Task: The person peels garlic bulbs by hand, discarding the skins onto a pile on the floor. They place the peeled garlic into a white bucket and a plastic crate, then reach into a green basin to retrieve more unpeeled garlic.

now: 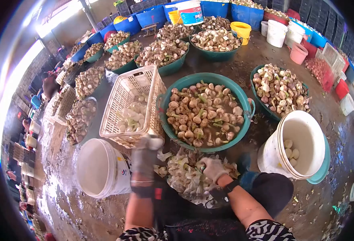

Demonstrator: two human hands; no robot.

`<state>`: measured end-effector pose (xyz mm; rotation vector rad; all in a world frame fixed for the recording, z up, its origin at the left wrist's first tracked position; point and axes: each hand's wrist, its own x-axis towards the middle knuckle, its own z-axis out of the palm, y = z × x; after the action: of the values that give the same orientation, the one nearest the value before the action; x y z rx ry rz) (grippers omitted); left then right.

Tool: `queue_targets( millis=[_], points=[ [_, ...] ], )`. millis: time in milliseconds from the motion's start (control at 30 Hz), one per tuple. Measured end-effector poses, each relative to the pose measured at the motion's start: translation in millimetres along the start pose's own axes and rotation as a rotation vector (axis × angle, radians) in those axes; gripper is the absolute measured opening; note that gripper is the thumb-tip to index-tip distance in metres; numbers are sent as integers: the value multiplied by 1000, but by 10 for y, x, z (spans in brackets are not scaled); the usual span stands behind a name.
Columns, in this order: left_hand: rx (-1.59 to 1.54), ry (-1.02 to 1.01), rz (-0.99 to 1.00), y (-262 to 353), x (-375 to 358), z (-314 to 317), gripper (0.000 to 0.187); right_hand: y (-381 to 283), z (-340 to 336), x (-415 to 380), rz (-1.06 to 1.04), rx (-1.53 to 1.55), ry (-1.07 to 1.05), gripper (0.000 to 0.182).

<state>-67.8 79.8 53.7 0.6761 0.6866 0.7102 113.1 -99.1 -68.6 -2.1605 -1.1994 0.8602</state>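
Note:
My left hand (144, 157), in a grey glove and smeared by motion, is raised at the near end of a white plastic crate (107, 120). A pale, round garlic bulb (156, 142) shows at its fingers. Cleaned white garlic bulbs (132, 118) lie in the crate. My right hand (214, 168), in a pale glove, is closed above a heap of garlic skins (185, 172) between my legs; a small dark thing shows at its fingers, too little to name. In front stands a green tub (247, 127) of brown garlic bulbs (203, 112) in murky water.
An upright-tilted white bucket (100, 168) stands left of my knees. To the right, another white bucket (271, 148) holds several peeled white bulbs (291, 152). More garlic-filled tubs (281, 90) surround the work spot. A yellow bucket (241, 32) and blue tubs (150, 17) stand farther back on the wet floor.

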Motion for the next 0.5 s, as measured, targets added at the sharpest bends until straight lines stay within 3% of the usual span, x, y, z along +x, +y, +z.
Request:
queue_targets(
  millis=[33, 67, 100, 133, 167, 267, 333, 367, 433, 500],
  points=[
    [110, -8, 277, 281, -94, -51, 27, 39, 41, 123, 8, 57, 105, 30],
    [227, 324, 477, 510, -161, 22, 25, 64, 56, 232, 17, 116, 210, 30],
    [482, 337, 664, 694, -6, -695, 22, 25, -25, 341, 44, 86, 220, 30],
    [561, 435, 669, 897, -65, -935, 25, 23, -35, 497, 63, 66, 255, 31],
    [811, 643, 815, 982, -98, -1058, 30, 34, -20, 673, 82, 47, 291, 33],
    [692, 773, 812, 1000, -135, -887, 31, -71, -35, 1113, 317, 16, 264, 37],
    [758, 514, 689, 830, 0, -797, 30, -100, 48, 1345, 482, 76, 288, 38],
    [790, 382, 628, 736, 61, -692, 30, -275, -161, 1290, 556, 169, 122, 42],
    [825, 244, 428, 511, 87, 17, 28, -11, 45, 1354, 389, 14, 290, 44],
    [614, 84, -5, 261, 137, 487, 31, 237, 256, 1372, 299, -62, 525, 39]
  ],
)
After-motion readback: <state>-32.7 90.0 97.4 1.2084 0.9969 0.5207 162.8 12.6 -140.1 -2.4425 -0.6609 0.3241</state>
